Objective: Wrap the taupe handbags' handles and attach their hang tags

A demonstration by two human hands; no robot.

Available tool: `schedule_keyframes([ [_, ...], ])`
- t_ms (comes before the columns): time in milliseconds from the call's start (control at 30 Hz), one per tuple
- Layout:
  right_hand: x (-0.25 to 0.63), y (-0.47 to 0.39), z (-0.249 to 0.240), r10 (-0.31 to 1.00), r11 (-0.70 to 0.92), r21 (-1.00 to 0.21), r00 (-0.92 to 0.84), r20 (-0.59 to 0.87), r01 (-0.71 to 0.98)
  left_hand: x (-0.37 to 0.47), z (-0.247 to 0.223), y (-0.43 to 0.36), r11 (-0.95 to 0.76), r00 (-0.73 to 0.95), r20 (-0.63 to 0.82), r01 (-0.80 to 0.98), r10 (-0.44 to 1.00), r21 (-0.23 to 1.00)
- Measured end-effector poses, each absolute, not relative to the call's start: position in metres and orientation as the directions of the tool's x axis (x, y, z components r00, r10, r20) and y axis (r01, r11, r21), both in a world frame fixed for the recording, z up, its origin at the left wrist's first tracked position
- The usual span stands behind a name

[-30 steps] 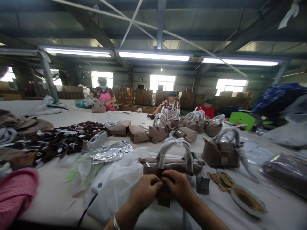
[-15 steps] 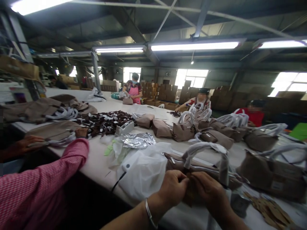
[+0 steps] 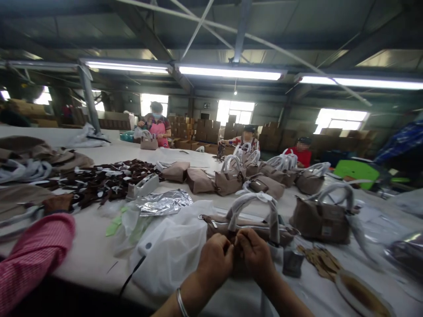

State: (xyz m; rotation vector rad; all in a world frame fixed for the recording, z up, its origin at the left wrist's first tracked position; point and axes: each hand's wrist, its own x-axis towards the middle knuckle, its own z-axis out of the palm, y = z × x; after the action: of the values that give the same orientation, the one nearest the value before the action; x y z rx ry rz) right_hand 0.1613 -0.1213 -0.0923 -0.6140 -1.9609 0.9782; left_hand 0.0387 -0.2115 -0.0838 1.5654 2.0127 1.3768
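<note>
A taupe handbag (image 3: 216, 226) lies right in front of me, its upright handles (image 3: 273, 215) wrapped in pale protective material. My left hand (image 3: 216, 259) is closed in a pinch at the near side of the bag, below the handles. Fingertips of my right hand (image 3: 254, 252) are pinched together close beside the left ones. Whatever small piece is between the fingers is too dark and blurred to name. A white translucent bag (image 3: 172, 253) spreads over the table to the left of my left hand.
Brown pieces (image 3: 319, 259) and a round dish (image 3: 361, 293) lie to the right. More taupe handbags (image 3: 228, 180) stand farther back. Dark brown strips (image 3: 105, 178) are heaped at left, near a co-worker's pink checked sleeve (image 3: 42, 246). Crumpled silver foil (image 3: 165, 202) lies mid-table. Several people work around the table.
The view has swung right, so things sit farther left in it. Both my hands stay pinched together at the bag. The co-worker's other hand at far left has left view.
</note>
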Motion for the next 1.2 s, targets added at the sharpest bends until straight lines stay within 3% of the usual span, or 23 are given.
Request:
schedule_keyframes([
  [100, 0.161, -0.116, -0.100, 0.774, 0.433, -0.902, -0.517, 0.366, 0.009, 0.036, -0.077, -0.219, -0.215, -0.299, 0.546, 0.693, 0.782, 0.688],
  [167, 0.162, -0.115, -0.102, 0.789, 0.384, -0.923, -0.519, 0.329, -0.001, 0.034, -0.074, -0.218, -0.343, -0.260, 0.584, 0.603, 0.769, 0.720],
  [300, 0.163, -0.117, -0.100, 0.805, 0.364, -0.931, -0.503, 0.315, 0.000, 0.027, -0.072, -0.211, -0.346, -0.211, 0.381, 0.182, 0.900, 0.920],
  [367, 0.164, -0.117, -0.097, 0.815, 0.346, -0.938, -0.497, 0.299, 0.003, 0.023, -0.071, -0.209, -0.326, -0.164, 0.337, 0.091, 0.927, 0.941],
  [500, 0.165, -0.118, -0.094, 0.837, 0.276, -0.961, -0.483, 0.256, -0.031, 0.020, -0.070, -0.211, -0.403, -0.118, 0.433, 0.211, 0.894, 0.891],
  [700, 0.163, -0.121, -0.094, 0.855, 0.154, -0.983, -0.486, 0.182, -0.096, 0.026, -0.080, -0.205, -0.246, -0.272, 0.357, 0.368, 0.894, 0.897],
  [1000, 0.164, -0.127, -0.093, 0.899, -0.051, -0.982, -0.436, 0.034, -0.184, 0.031, -0.081, -0.201, -0.345, -0.112, 0.599, 0.727, 0.793, 0.593],
  [1200, 0.165, -0.127, -0.091, 0.893, -0.166, -0.947, -0.450, -0.026, -0.275, 0.038, -0.077, -0.197, -0.297, -0.136, 0.634, 0.796, 0.761, 0.527],
])
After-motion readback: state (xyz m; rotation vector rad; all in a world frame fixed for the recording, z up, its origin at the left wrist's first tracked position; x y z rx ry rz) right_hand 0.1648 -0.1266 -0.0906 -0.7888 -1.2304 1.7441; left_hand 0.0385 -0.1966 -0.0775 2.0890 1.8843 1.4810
